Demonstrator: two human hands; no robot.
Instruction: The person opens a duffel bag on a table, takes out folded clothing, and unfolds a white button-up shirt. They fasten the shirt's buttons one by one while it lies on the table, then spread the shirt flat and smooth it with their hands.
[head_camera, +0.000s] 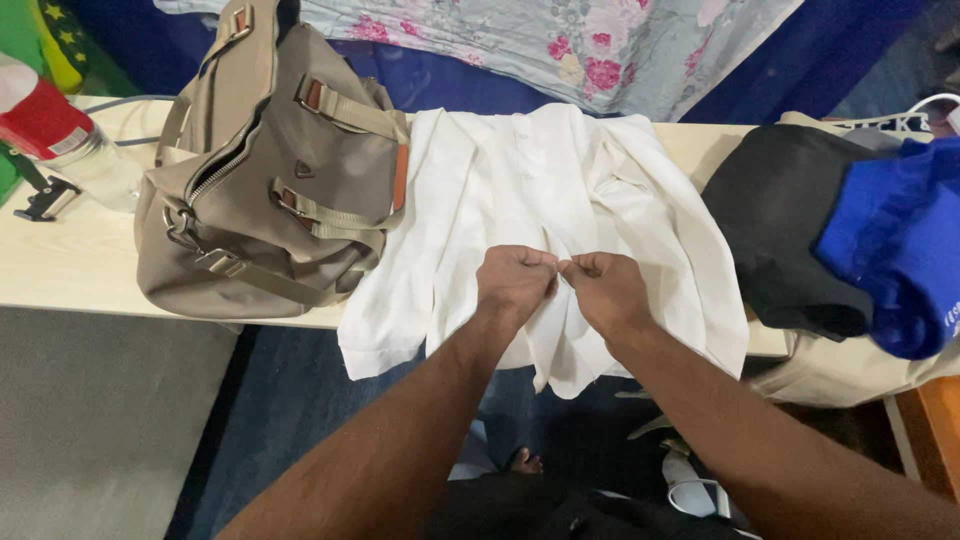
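A pale wooden table (60, 270) runs across the view; a white shirt (520, 190) lies spread over its middle, the hem hanging off the near edge; a tan duffel bag (270, 170) sits touching the shirt's left side; a black garment (780, 220) and a blue cloth (890, 240) lie heaped to the right; the left hand (513, 280) and right hand (607, 288) meet at the shirt's centre, fingers curled, each pinching the white fabric.
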